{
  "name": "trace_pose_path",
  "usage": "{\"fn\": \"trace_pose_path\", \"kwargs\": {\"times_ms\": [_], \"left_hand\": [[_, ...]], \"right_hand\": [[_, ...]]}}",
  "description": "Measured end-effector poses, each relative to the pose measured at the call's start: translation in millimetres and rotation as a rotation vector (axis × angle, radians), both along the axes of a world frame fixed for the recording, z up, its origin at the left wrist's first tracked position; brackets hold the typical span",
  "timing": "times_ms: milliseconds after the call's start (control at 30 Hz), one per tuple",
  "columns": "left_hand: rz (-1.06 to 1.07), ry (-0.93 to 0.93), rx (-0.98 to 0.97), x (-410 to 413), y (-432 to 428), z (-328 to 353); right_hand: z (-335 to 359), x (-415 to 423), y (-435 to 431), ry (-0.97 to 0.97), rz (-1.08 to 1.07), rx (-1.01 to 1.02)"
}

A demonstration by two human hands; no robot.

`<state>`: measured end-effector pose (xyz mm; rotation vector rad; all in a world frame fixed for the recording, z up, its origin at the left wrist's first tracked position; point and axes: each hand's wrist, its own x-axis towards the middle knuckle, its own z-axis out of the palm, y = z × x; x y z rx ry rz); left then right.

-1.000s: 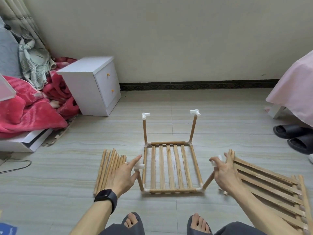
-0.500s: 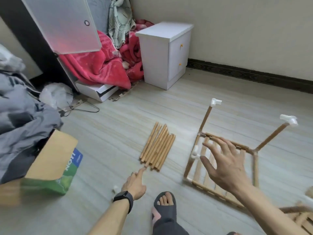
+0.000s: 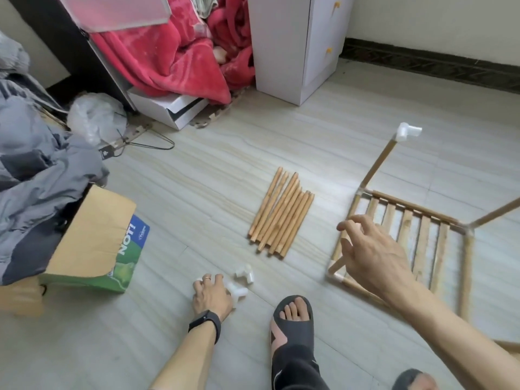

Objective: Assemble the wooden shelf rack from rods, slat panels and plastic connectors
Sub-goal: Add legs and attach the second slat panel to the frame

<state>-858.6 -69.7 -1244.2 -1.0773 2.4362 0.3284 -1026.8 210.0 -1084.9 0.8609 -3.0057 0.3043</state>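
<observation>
Gripping a white connector (image 3: 238, 291) on the floor (image 3: 197, 190) was the left hand (image 3: 211, 295); right hand (image 3: 374, 253) hung loose and spread over the half-built rack (image 3: 422, 229), rods (image 3: 281, 212) bundled between them.

A home bedroom: white nightstand (image 3: 298, 46), red blanket (image 3: 168, 52) and heaped clothes (image 3: 36, 153) on the floor

To my left an open cardboard box (image 3: 95, 243) lies on the floor (image 3: 197, 192), a grey jacket (image 3: 36, 164) heaped against it. Farther off, a red blanket (image 3: 174, 57) spills beside a white cabinet (image 3: 292, 46), with a wire hanger (image 3: 152, 142) nearby.
</observation>
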Motion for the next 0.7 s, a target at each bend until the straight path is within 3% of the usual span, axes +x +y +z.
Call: {"fn": "trace_pose_path", "kwargs": {"times_ms": [200, 400, 567, 700], "left_hand": [[0.011, 0.043, -0.1, 4.5, -1.1, -6.0], [0.204, 0.028, 0.127, 6.1, -9.9, 0.5], [0.134, 0.077, 0.192, 10.2, -16.6, -3.5], [0.048, 0.025, 0.118, 2.8, -15.5, 0.7]], "right_hand": [[0.3, 13.7, -1.3, 0.079, -0.132, -0.012], [1.9, 15.7, -1.6, 0.059, -0.18, 0.069], [8.4, 18.2, -1.2, 0.009, -0.191, 0.045], [8.7, 17.5, -3.9, 0.013, -0.191, 0.045]]}}
